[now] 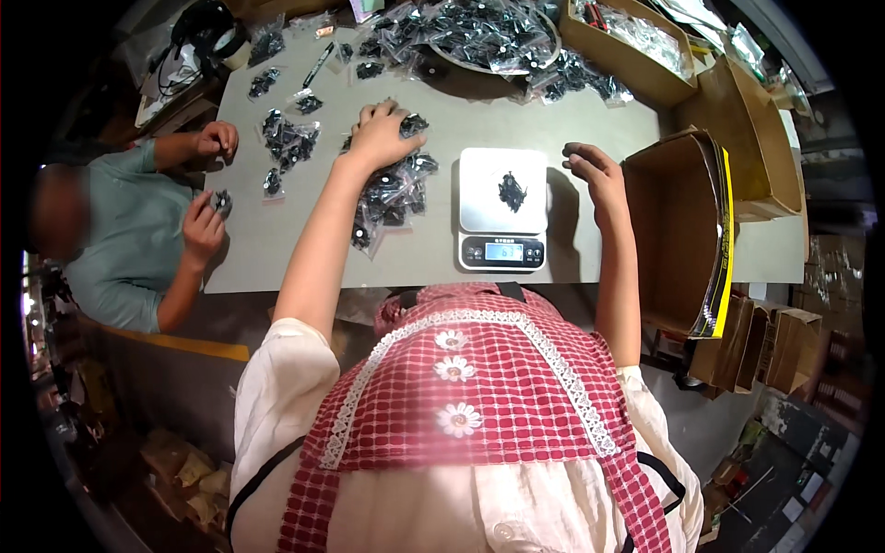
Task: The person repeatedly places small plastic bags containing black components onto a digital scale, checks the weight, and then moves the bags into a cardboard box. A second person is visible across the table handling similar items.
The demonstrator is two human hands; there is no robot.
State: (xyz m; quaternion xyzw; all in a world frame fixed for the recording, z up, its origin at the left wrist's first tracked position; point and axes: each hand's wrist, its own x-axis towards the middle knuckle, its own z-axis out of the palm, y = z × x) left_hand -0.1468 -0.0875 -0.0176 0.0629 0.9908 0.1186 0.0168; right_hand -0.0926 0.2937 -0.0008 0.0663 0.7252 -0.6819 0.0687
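Observation:
My left hand point(376, 138) rests on a pile of clear plastic bags point(392, 198) filled with small black parts. Its fingers are spread, with the thumb out to the right; one bag shows between thumb and fingers. On the white digital scale point(473, 203) lies a single small bag of black parts point(512, 192), and the display is lit. To the right of the scale my right hand point(596, 175) hovers with fingers loosely bent and apart, nothing visible in it.
A cardboard box point(682, 230) stands right of my right hand, with more boxes behind. At the back, a round tray point(559, 41) overflows with bagged parts. Small bag groups point(290, 140) and a black pen point(319, 64) lie left. A co-worker point(138, 230) sits there holding a bag.

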